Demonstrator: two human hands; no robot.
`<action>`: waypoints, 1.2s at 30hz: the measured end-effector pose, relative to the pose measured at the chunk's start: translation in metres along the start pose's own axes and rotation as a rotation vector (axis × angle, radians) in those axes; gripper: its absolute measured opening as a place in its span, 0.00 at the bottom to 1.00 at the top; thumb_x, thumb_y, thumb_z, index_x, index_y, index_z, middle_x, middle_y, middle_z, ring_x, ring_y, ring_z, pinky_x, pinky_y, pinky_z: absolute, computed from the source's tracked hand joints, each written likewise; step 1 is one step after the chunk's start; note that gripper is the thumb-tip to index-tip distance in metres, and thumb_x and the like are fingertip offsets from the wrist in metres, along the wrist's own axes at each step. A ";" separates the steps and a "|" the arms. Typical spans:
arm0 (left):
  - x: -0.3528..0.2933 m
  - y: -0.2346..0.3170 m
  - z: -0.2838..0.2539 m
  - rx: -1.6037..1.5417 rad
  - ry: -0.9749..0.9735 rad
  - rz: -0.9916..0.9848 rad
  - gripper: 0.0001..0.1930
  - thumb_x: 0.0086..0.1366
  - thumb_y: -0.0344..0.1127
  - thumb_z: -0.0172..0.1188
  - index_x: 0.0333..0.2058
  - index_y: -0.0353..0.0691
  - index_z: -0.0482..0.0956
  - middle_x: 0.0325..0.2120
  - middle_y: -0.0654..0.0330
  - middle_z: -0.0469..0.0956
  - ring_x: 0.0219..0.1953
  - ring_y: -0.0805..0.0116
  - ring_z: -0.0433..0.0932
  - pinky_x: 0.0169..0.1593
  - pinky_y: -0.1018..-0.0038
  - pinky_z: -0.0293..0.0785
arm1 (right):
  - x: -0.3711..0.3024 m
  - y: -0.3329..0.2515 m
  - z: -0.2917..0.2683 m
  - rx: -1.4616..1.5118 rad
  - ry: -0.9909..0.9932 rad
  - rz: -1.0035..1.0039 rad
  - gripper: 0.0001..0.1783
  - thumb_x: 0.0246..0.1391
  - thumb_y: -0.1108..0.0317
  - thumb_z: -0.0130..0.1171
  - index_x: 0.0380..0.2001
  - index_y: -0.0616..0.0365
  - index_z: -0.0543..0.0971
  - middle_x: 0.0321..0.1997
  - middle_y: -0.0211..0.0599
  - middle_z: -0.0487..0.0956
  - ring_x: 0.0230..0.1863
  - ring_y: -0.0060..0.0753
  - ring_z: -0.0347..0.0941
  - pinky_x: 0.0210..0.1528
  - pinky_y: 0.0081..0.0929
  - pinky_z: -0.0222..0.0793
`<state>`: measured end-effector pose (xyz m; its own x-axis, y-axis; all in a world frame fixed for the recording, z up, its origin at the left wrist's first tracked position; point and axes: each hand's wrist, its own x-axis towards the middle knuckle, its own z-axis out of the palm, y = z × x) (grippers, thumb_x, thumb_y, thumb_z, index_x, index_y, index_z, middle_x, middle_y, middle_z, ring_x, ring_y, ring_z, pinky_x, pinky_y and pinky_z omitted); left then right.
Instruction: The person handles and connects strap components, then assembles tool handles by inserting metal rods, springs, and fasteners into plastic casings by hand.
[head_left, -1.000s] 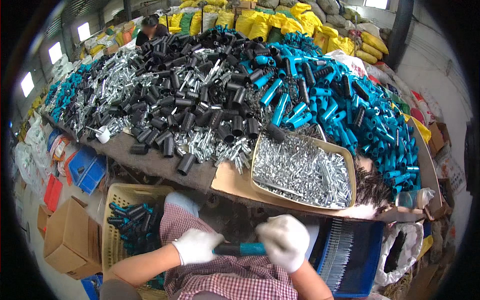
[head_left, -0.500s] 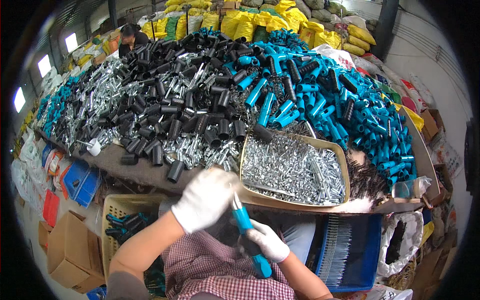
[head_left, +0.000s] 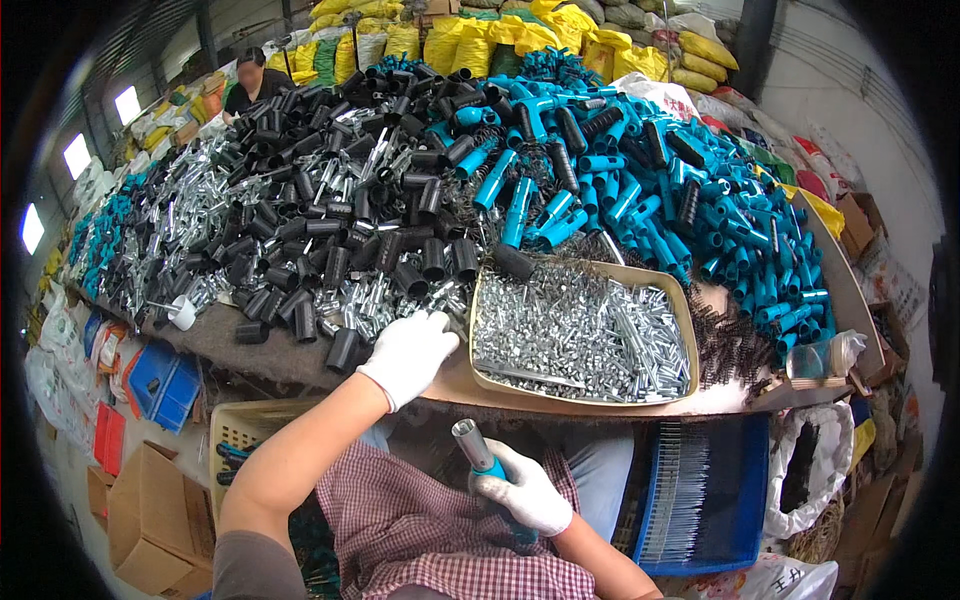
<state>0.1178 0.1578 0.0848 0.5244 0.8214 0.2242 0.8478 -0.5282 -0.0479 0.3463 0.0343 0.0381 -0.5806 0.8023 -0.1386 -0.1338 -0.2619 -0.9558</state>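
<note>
My right hand [head_left: 524, 488], in a white glove, is wrapped round a teal tubular handle with a bare silver metal tube [head_left: 468, 440] at its upper end. The handle tilts up and to the left above my lap. Its lower part is mostly behind the glove. My left hand [head_left: 410, 357], also gloved, reaches to the bench edge beside the loose silver metal parts [head_left: 385, 300] and black plastic sleeves [head_left: 345, 350]. Its fingers curl down and look closed; whatever they grip, if anything, is hidden. Right of it stands a cream tray [head_left: 583, 397] of small silver pieces.
Teal handles [head_left: 655, 215] are heaped at the right, beside dark springs [head_left: 728, 350]. Below the bench are a blue crate [head_left: 722, 500] of thin metal rods, a yellow basket [head_left: 228, 432] and a cardboard box [head_left: 160, 515]. Another person [head_left: 256, 85] is behind the heap.
My left hand has left the tool's tip and moved to the parts at the bench edge. In my right hand the tool shows an open silver tube where a pointed silver tip was.
</note>
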 end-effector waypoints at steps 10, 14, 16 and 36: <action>-0.088 0.062 -0.026 -1.670 0.446 -0.672 0.11 0.63 0.35 0.61 0.38 0.33 0.75 0.27 0.60 0.79 0.22 0.79 0.71 0.25 0.84 0.67 | 0.002 -0.016 0.015 -0.440 0.151 -0.071 0.31 0.55 0.61 0.61 0.62 0.54 0.68 0.55 0.46 0.77 0.54 0.40 0.75 0.58 0.31 0.67; -0.109 0.079 -0.030 -1.707 0.552 -0.753 0.15 0.64 0.40 0.63 0.38 0.34 0.74 0.29 0.59 0.78 0.24 0.78 0.73 0.27 0.83 0.69 | 0.005 -0.021 0.028 -0.516 0.097 -0.062 0.30 0.54 0.60 0.61 0.60 0.52 0.69 0.54 0.50 0.77 0.56 0.46 0.74 0.57 0.34 0.69; -0.114 0.080 -0.031 -1.717 0.570 -0.757 0.15 0.64 0.42 0.63 0.38 0.34 0.74 0.30 0.59 0.78 0.25 0.77 0.74 0.27 0.83 0.69 | 0.004 -0.021 0.030 -0.730 0.134 -0.132 0.29 0.53 0.59 0.62 0.58 0.51 0.71 0.51 0.49 0.78 0.53 0.49 0.75 0.55 0.37 0.71; -0.136 0.075 -0.080 -0.927 0.097 -0.355 0.13 0.55 0.30 0.70 0.38 0.34 0.80 0.32 0.57 0.81 0.33 0.71 0.80 0.38 0.75 0.75 | -0.015 -0.046 0.018 -0.964 -0.052 -0.218 0.24 0.56 0.49 0.58 0.48 0.53 0.76 0.38 0.46 0.81 0.38 0.51 0.79 0.41 0.40 0.74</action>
<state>0.1042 -0.0108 0.1285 0.2088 0.9650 0.1585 0.5362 -0.2485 0.8067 0.3463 0.0247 0.0886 -0.6589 0.7502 0.0551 0.4558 0.4565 -0.7641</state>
